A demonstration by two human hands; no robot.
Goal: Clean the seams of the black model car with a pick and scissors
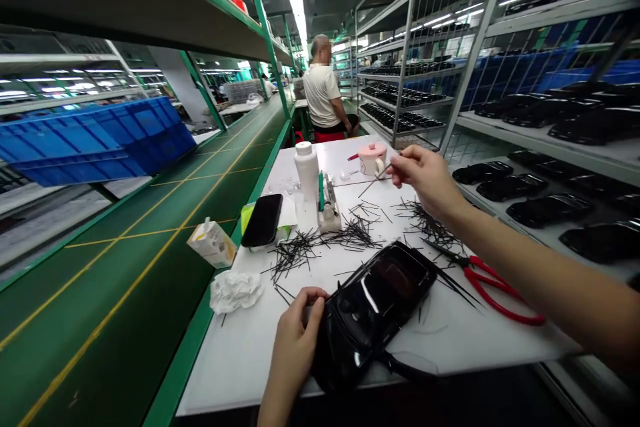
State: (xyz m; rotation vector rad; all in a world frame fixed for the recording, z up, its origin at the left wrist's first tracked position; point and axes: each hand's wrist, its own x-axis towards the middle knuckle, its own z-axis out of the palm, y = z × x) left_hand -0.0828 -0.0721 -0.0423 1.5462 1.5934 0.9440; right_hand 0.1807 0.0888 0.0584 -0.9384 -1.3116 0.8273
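Observation:
A glossy black model car (375, 300) lies at an angle on the white table near its front edge. My left hand (299, 327) rests against the car's left side, fingers bent round its edge. Raised over the table's right side, my right hand (420, 170) pinches a thin, dark stick-like tool (375, 180) that points down to the left. Beneath and around it, thin black strips (357, 233) are scattered in loose piles beyond the car. Red-handled scissors (500, 290) lie right of the car, under my right forearm.
A white bottle (307, 170), tool holder (329, 217), pink-lidded mug (373, 159), phone (262, 220), carton (213, 243) and crumpled tissue (236, 291) stand or lie about. A green conveyor (150, 240) runs left; racks of black cars (545, 210) stand right. A person (323, 90) sits ahead.

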